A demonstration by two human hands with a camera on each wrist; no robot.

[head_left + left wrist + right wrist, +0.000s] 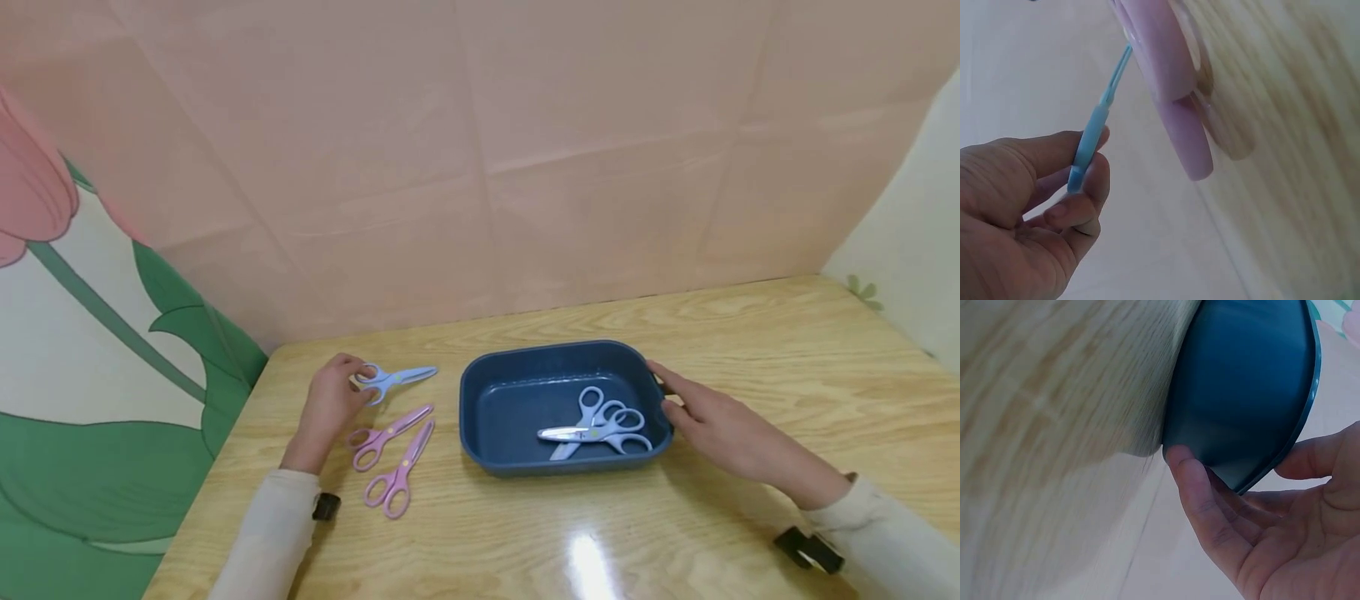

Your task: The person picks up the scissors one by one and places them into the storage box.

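My left hand (pixel 335 402) pinches light blue scissors (pixel 405 376) by their handle loops, thumb on one side and fingers on the other. In the left wrist view the scissors (pixel 1090 140) appear edge-on, with the blades pointing away from the palm. Just to the right of that hand lie two pairs of pink scissors (pixel 395 429), one nearer me than the other. My right hand (pixel 718 425) holds the right end of a dark blue tray (pixel 480 463), the thumb by its rim and fingertips against its outer wall in the right wrist view.
Two pairs of light blue scissors (pixel 600 431) lie crossed inside the tray, towards its right side. Everything rests on a wood-grain table (pixel 540 533). A pinkish covering (pixel 525 167) rises behind the table, and a flower-patterned panel (pixel 90 358) stands at the left.
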